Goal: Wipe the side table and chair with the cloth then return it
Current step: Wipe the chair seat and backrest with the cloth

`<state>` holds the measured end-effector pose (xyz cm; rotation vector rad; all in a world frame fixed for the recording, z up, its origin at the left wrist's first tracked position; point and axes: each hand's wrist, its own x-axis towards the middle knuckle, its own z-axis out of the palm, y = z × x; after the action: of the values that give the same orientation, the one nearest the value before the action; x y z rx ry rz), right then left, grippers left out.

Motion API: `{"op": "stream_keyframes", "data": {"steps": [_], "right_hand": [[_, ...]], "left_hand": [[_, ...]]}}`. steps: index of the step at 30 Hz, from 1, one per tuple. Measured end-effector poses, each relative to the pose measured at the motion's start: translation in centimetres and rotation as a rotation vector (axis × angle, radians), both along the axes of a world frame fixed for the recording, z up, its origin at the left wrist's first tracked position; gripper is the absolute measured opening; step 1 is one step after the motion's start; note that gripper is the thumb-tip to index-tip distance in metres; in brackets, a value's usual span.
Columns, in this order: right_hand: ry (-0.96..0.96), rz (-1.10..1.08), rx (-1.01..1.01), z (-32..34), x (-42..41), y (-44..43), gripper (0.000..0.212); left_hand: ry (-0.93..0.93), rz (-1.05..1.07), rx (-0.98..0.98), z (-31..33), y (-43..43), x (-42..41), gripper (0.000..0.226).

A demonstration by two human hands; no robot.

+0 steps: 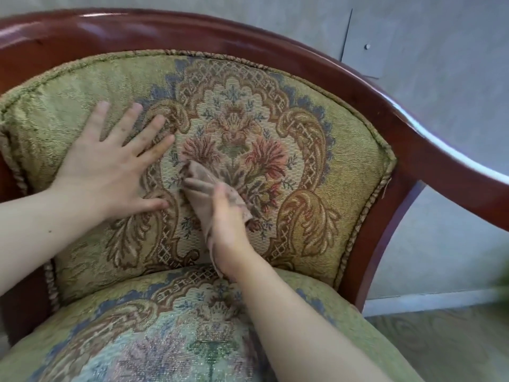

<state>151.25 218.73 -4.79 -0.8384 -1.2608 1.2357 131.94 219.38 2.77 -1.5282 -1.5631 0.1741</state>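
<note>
The chair [413,139] fills the view: a curved, glossy red-brown wooden frame around a green floral-patterned back cushion [316,128] and seat cushion [143,334]. My left hand [110,166] lies flat on the left part of the back cushion, fingers spread, holding nothing. My right hand [228,227] presses a brownish-pink cloth [201,183] against the middle of the back cushion. The cloth is bunched under the fingers and sticks out up and to the left. The side table is out of view.
A grey wall [413,45] stands behind the chair, with a pale baseboard [429,301] at the lower right. Patterned flooring [446,346] shows right of the seat. A blurred green shape [502,285] touches the right edge.
</note>
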Motion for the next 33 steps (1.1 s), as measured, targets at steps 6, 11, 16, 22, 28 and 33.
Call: {"op": "stream_keyframes", "data": {"steps": [6,11,16,22,28,33], "right_hand": [[0.730,-0.036,-0.224,6.8,5.5,-2.6,0.075],[0.698,-0.544,0.341,14.5,7.1,-3.1,0.049],[-0.110,-0.751,0.445,13.1,4.4,1.8,0.046],[-0.758,-0.660,0.609,4.8,0.5,5.0,0.048],[-0.661,-0.481,0.510,0.4,-2.7,2.7,0.047],[-0.426,-0.257,0.282,0.9,-0.9,0.3,0.049]], "left_hand": [[0.021,-0.055,0.019,-0.2,-0.1,-0.2,0.112],[0.048,-0.079,0.026,-0.3,-0.2,-0.2,0.113],[0.041,-0.100,0.031,-0.3,-0.5,-0.1,0.115],[0.068,-0.136,0.065,-0.4,-0.6,0.0,0.109],[0.092,-0.129,0.079,-0.6,-0.8,0.1,0.109],[0.111,-0.113,0.084,-0.9,-0.7,0.1,0.108]]}}
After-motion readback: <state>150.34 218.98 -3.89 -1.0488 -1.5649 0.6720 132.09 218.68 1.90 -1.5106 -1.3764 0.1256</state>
